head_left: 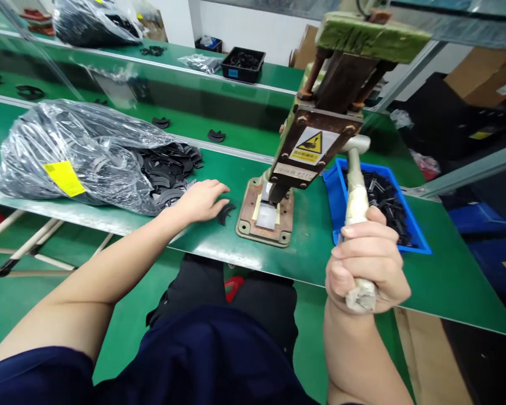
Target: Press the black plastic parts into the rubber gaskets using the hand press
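Observation:
My right hand (366, 259) is wrapped round the taped lever handle (355, 188) of a hand press (316, 140). The press has a green head, a brown front plate with a yellow warning label, and a bolted base plate (249, 222). Under its ram lies a pale metal fixture (267, 216). Left of the press, my left hand (202, 201) is low over the table with thumb and fingers apart. A black curved piece (226, 214) lies just by its thumb; whether they touch I cannot tell. Beside that hand, black curved pieces (168, 169) spill from a clear plastic bag (76, 152).
A blue bin (421, 244) of small black parts stands right of the press. Behind the green table (303, 261) runs a green conveyor (244, 126) with scattered black pieces. Farther back are a black bin (242, 75) and another filled bag (95, 28).

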Action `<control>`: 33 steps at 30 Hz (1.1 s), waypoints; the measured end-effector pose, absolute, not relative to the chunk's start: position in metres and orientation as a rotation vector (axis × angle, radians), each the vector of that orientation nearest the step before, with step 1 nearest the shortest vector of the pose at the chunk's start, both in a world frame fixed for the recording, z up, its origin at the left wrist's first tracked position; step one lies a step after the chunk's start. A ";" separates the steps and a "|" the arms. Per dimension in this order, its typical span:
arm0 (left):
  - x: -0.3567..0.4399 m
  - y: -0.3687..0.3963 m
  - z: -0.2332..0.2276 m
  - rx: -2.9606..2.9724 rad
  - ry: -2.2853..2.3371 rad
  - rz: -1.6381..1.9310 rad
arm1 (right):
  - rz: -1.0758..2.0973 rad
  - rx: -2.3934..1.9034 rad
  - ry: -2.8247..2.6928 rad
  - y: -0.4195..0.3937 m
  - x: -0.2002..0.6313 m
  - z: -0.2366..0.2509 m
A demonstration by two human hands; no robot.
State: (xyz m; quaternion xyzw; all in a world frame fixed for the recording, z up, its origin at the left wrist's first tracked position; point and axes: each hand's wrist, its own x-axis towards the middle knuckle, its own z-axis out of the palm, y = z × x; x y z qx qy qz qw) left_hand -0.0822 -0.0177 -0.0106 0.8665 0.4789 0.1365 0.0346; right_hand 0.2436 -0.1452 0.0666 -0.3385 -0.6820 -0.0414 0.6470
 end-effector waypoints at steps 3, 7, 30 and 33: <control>-0.088 -0.034 -0.018 2.655 1.482 0.278 | -0.100 -0.735 -1.501 -0.143 0.240 0.066; -0.077 -0.043 -0.031 2.617 1.450 0.222 | -0.103 -0.744 -1.500 -0.143 0.238 0.066; 0.014 0.005 -0.002 1.326 1.121 0.589 | -0.160 -0.620 -1.521 -0.136 0.240 0.061; 0.019 0.013 0.001 1.397 1.114 0.514 | -0.150 -0.634 -1.514 -0.137 0.239 0.062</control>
